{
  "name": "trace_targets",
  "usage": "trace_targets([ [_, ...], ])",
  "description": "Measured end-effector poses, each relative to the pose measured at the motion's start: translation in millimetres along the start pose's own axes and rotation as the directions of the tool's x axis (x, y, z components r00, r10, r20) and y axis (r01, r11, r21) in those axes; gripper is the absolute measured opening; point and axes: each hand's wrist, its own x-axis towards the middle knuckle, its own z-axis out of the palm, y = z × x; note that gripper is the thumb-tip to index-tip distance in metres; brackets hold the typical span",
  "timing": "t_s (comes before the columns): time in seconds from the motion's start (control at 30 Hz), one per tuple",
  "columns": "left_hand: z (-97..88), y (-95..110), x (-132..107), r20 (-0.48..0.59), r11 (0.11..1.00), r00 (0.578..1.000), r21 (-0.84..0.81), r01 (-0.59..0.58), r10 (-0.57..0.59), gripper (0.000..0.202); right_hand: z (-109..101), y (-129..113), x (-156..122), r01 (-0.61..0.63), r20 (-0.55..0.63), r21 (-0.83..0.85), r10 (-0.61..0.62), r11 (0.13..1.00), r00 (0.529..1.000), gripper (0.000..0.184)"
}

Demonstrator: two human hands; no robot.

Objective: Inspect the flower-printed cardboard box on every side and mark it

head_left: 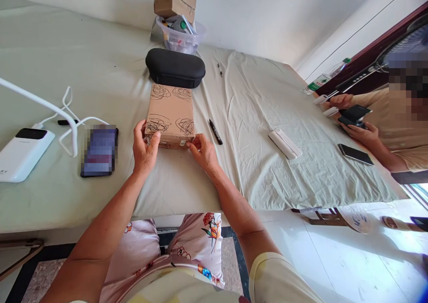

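Observation:
A flat cardboard box (170, 116) with black pen scribbles on its top lies on a pale green bedsheet (254, 116). My left hand (145, 149) grips the box's near left corner, thumb on top. My right hand (202, 152) holds the near right corner, fingers against the edge. A black zip case (175, 67) touches the far end of the box. To the right of the box, a black marker (216, 132) lies close to my right hand.
On the left are a white power bank (23, 153), a phone (99, 150), white cables and a white lamp arm (43, 100). At the back stands a plastic tub (179, 35) of small items. On the right, a co-worker's hands (354, 120) hold a black device.

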Motion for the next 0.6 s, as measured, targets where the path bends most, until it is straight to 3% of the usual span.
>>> trace_targets([
  [0.17, -7.1, 0.8, 2.9, -0.072, 0.981, 0.993, 0.173, -0.083, 0.097, 0.055, 3.2, -8.5, -8.0, 0.091, 0.203, 0.032, -0.095, 0.995, 0.975, 0.023],
  [0.27, -7.4, 1.5, 2.4, -0.047, 0.926, 0.979, 0.338, -0.17, 0.197, 0.045, 10.6, -10.7, -14.7, 0.258, 0.312, 0.052, -0.261, 0.965, 0.914, 0.034],
  [0.37, -2.9, 1.9, -1.5, 0.013, 0.884, 0.963, 0.393, -0.254, 0.271, 0.044, 18.3, -10.2, -19.1, 0.418, 0.352, 0.053, -0.409, 0.907, 0.842, 0.052],
  [0.47, 0.3, 2.4, -5.1, 0.072, 0.866, 0.944, 0.379, -0.325, 0.322, 0.051, 20.8, -8.0, -19.7, 0.444, 0.32, 0.04, -0.432, 0.895, 0.843, 0.051],
  [0.6, 0.5, 2.3, -6.0, 0.128, 0.838, 0.916, 0.371, -0.4, 0.381, 0.051, 14.4, -8.8, -17.7, 0.395, 0.12, -0.003, -0.392, 0.919, 0.912, 0.044],
])
